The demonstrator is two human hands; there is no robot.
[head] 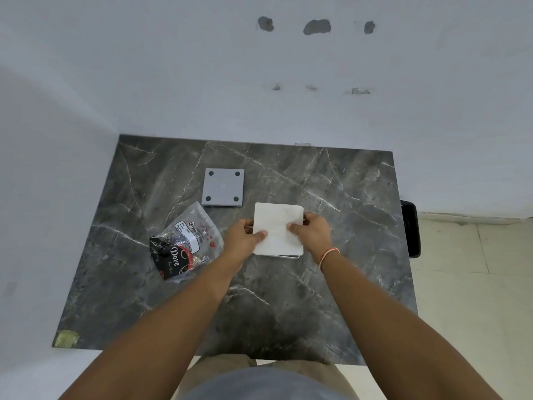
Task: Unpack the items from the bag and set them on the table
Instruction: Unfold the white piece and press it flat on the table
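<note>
A white flat bag (277,223) lies at the middle of the dark marble table (331,284). My left hand (245,239) grips its left edge, thumb on top. My right hand (313,233) grips its right edge, thumb on top as well. A thin white edge of something peeks out at the bag's near right corner. Left of the hands lies a clear plastic packet (184,242) with a black and red "Dove" card and small jewellery inside. Behind the hands a grey square plate (223,187) with a dark dot in each corner rests flat on the table.
White walls close off the table at the back and left. A black object (411,226) stands beside the table's right edge, over a tiled floor. A yellowish patch (67,338) marks the table's near left corner.
</note>
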